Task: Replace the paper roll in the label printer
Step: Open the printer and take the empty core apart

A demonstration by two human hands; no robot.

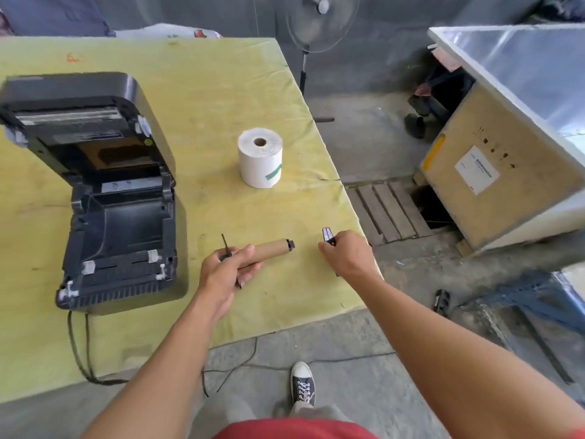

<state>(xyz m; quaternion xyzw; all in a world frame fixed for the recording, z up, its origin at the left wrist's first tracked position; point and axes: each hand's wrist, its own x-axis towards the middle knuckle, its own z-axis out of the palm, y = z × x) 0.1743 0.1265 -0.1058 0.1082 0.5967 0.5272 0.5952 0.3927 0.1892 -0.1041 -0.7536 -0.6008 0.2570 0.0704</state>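
Note:
The black label printer [104, 198] stands at the left of the yellow table [202, 90] with its lid up and its paper bay bare. My left hand [223, 272] grips an empty brown cardboard core [269, 250] on a black spindle, held just above the table to the right of the printer. A black end guide sticks up beside my fingers. My right hand [346, 253] holds a small black guide piece [328, 236] near the table's right edge, apart from the core's free end. A full white label roll [260, 161] stands upright further back.
The printer's black cables [79, 353] hang off the table's front edge. A pedestal fan [316, 23] stands beyond the table. A large crate [506, 134] and a wooden pallet [387, 210] sit on the concrete floor at right. My shoe [302, 383] is below.

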